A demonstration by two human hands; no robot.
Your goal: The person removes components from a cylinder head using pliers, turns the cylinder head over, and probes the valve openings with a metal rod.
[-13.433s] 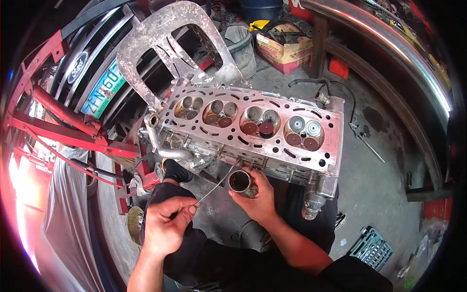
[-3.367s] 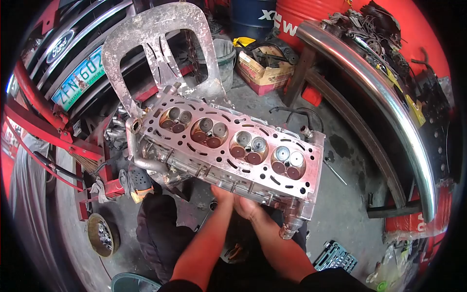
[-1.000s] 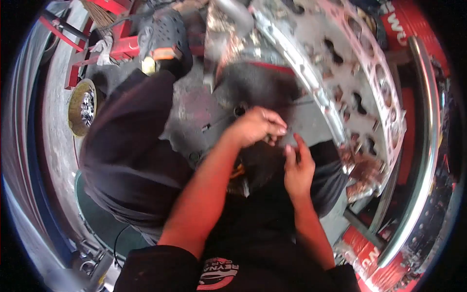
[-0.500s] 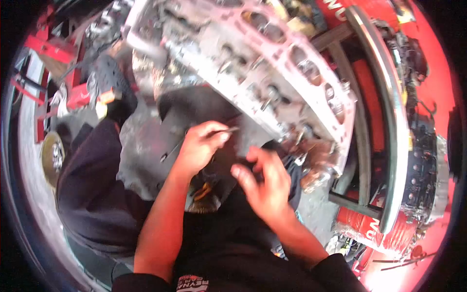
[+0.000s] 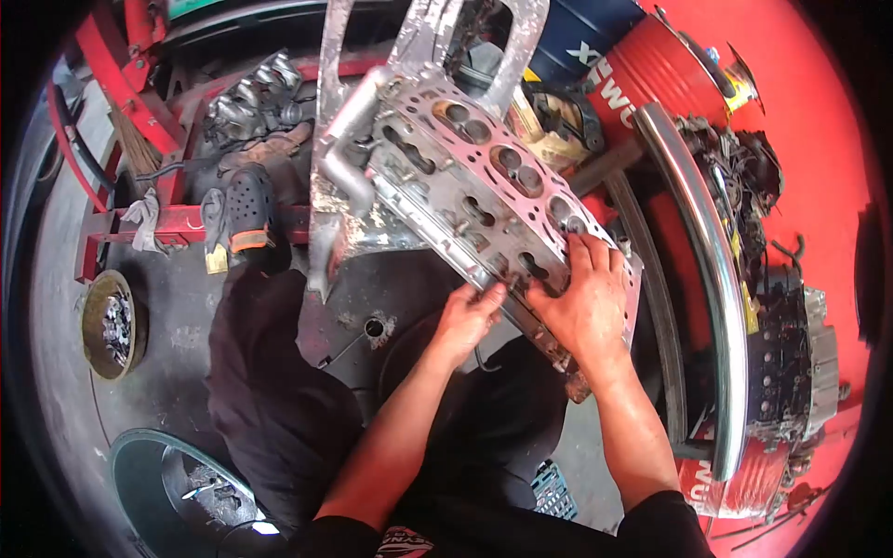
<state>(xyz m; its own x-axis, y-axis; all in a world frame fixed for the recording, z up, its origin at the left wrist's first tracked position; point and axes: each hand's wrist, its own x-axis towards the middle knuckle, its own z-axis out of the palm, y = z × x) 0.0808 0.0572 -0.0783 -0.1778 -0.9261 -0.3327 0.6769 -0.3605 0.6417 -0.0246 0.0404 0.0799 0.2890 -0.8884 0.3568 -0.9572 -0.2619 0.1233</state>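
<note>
Chrome bar (image 5: 714,279) near the right hand (image 5: 592,302) on the cylinder head (image 5: 505,216)

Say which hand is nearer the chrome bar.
Right. The right hand, on the cylinder head, is left of the chrome bar; the left hand is farther left, at the head's lower edge.

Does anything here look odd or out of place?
The chair under the metal engine part looks odd: its surface is blotched and scuffed, and it seems to be serving as a workbench rather than a seat.
</note>
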